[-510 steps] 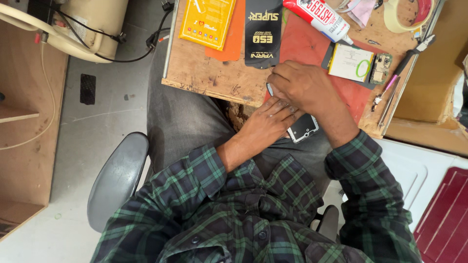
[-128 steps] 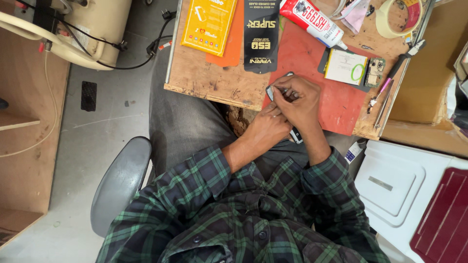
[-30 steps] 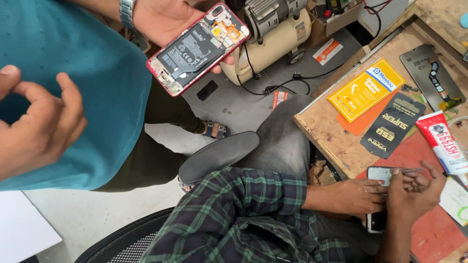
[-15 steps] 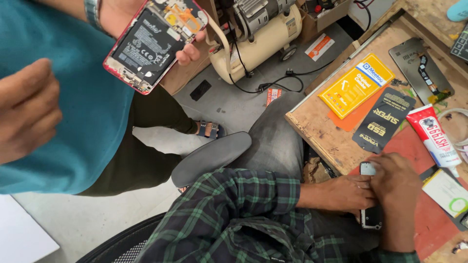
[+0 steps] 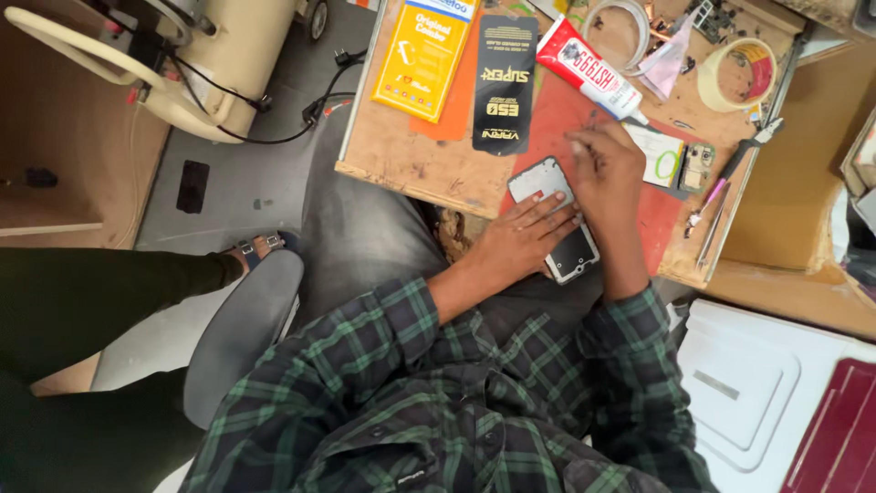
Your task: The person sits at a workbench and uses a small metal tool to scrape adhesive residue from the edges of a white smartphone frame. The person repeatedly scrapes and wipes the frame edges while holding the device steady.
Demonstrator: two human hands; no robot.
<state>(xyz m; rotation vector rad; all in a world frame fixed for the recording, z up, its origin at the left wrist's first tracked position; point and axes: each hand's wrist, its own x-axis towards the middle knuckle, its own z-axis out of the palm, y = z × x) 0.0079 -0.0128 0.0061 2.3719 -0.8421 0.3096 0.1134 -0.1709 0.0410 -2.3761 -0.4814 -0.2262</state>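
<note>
Cluttered wooden bench edge: phone (image 5: pixel 553 219) lies with its long axis diagonal, left hand (image 5: pixel 520 245) pressing flat fingers on it, right hand (image 5: pixel 604 173) pinched shut at its upper side.

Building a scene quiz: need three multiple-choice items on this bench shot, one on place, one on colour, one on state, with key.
1. Where does the phone lie?
A. on the red mat at the near bench edge
B. on the floor
C. on the chair seat

2. What colour is the flat pack at the far left of the bench?
A. green
B. yellow
C. white

3. How does the left hand meet the phone?
A. lifts it clear of the bench
B. fingers lie flat on it
C. is apart from it

Key: 1 A, the phone rests on the red mat, overhanging the edge. 2 B, its face is yellow. 3 B, the fingers spread across the phone, while the right hand works at its far side.
</note>
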